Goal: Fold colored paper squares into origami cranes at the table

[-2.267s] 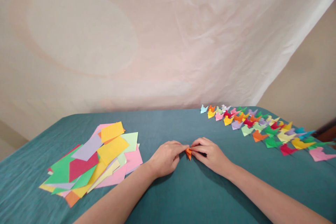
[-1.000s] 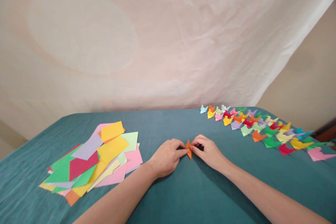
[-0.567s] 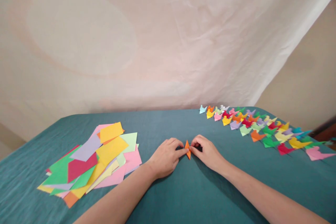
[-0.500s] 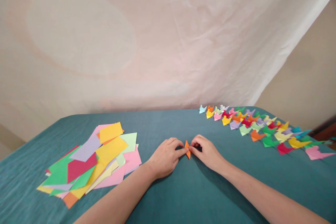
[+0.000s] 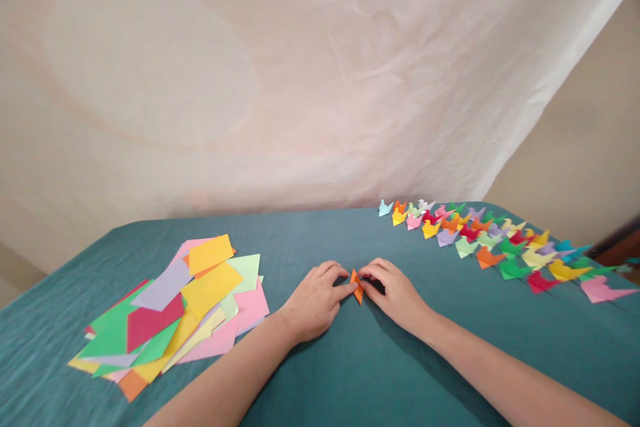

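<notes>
A small folded piece of orange paper [image 5: 357, 291], narrow and pointed at both ends, lies low over the cloth between my two hands. My left hand [image 5: 319, 298] pinches its left side, with thumb and index finger at the edge. From the other side my right hand [image 5: 395, 291] grips the paper's right edge between thumb and bent fingers. The fingertips cover part of the folds, so the paper's full shape is hidden.
On the left lies a loose pile of coloured paper sheets [image 5: 210, 288]. Rows of folded paper birds [image 5: 487, 257] stand along the right side. A teal cloth [image 5: 320, 380] covers the table, and a pale fabric sheet [image 5: 300, 80] hangs behind it.
My right hand's fingers have shifted slightly left over the top of the orange paper, and its upper point looks a little shorter. My left hand stays nearly still.
</notes>
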Tool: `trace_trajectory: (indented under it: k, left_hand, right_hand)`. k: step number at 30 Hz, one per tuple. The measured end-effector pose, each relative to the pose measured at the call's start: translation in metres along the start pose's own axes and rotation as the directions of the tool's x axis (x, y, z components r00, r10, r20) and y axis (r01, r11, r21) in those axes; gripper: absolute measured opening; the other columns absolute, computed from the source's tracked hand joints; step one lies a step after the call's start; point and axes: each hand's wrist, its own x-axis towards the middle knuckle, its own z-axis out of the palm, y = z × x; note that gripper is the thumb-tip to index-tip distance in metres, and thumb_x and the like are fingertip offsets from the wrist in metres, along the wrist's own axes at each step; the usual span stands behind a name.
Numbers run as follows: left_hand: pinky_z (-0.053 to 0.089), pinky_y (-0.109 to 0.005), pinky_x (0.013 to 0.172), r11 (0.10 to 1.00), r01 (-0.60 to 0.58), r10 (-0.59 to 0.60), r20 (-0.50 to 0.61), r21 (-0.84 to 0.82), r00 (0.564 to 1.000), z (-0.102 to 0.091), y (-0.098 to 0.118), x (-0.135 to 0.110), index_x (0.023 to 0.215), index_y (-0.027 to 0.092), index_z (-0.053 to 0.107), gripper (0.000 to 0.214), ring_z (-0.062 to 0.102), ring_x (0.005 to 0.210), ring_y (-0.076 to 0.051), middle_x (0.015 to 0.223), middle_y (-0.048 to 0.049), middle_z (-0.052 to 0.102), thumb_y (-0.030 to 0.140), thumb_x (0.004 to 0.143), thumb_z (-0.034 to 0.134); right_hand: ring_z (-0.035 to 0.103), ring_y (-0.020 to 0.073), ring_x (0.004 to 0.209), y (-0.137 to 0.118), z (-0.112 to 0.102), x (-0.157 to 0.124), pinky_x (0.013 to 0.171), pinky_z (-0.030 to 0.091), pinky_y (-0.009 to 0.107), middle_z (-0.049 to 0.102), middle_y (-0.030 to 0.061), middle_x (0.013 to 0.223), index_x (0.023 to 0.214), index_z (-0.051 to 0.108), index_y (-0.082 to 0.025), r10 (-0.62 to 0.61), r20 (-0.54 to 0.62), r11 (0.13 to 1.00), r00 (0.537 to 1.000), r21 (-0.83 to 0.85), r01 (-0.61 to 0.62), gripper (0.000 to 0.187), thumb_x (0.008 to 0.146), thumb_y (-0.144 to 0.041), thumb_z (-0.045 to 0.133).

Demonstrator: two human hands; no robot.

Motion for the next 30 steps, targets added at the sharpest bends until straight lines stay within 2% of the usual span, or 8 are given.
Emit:
trace_trajectory:
  k: [7, 12, 20, 26, 30]
  left_hand:
    - [0.035, -0.045, 0.099, 1.0, 0.029, -0.029, 0.004, -0.011, 1.0, -0.0007, -0.0001, -0.0017, 0.119, 0.028, 0.054, 0.047, 0.034, 0.12, -0.025, 0.122, -0.0068, 0.047, 0.007, 0.078, 0.046]
    - [0.033, -0.047, 0.101, 0.999, 0.046, -0.046, 0.003, -0.014, 0.999, 0.0008, -0.0016, -0.0022, 0.118, 0.029, 0.056, 0.047, 0.033, 0.122, -0.025, 0.125, -0.0062, 0.046, 0.006, 0.078, 0.046]
    - [0.033, -0.047, 0.101, 0.999, 0.045, -0.045, -0.002, 0.008, 0.999, 0.0019, -0.0021, -0.0022, 0.118, 0.03, 0.056, 0.045, 0.032, 0.124, -0.026, 0.124, -0.006, 0.047, 0.009, 0.079, 0.048]
    - [0.032, -0.047, 0.101, 0.999, 0.044, -0.044, -0.002, 0.024, 0.999, 0.0017, -0.0012, -0.0016, 0.118, 0.03, 0.056, 0.046, 0.032, 0.124, -0.026, 0.124, -0.0061, 0.047, 0.008, 0.079, 0.048]
    - [0.032, -0.047, 0.102, 0.999, 0.048, -0.048, 0.009, 0.016, 0.999, 0.0023, -0.0004, -0.003, 0.122, 0.029, 0.052, 0.05, 0.032, 0.124, -0.026, 0.126, -0.0065, 0.046, 0.006, 0.077, 0.047]
  right_hand:
    - [0.052, 0.0194, 0.087, -0.0032, -0.0032, -0.0042, 0.076, 0.044, 0.034, 0.057, 0.0061, 0.092, 0.107, 0.064, -0.027, -0.115, 0.076, 0.98, 0.991, -0.152, 0.125, 0.032, 0.087, -0.011, 0.046]
    - [0.05, 0.0206, 0.088, -0.0071, -0.0049, -0.0049, 0.076, 0.043, 0.035, 0.057, 0.0072, 0.095, 0.115, 0.061, -0.027, -0.129, 0.112, 0.965, 0.985, -0.214, 0.15, 0.04, 0.085, -0.007, 0.045]
    - [0.049, 0.0201, 0.089, -0.0028, -0.0071, 0.0005, 0.077, 0.04, 0.033, 0.056, 0.0065, 0.097, 0.119, 0.058, -0.029, -0.13, 0.183, 0.947, 0.974, -0.269, 0.177, 0.045, 0.083, -0.005, 0.046]
    - [0.048, 0.0203, 0.085, -0.0056, -0.0072, 0.003, 0.07, 0.036, 0.031, 0.056, 0.0065, 0.095, 0.121, 0.056, -0.03, -0.108, 0.197, 0.918, 0.974, -0.356, 0.174, 0.038, 0.089, -0.012, 0.045]
    - [0.048, 0.0213, 0.087, -0.0073, -0.0069, 0.0032, 0.072, 0.037, 0.033, 0.055, 0.0076, 0.095, 0.123, 0.054, -0.028, -0.102, 0.198, 0.905, 0.975, -0.389, 0.174, 0.037, 0.09, -0.015, 0.044]
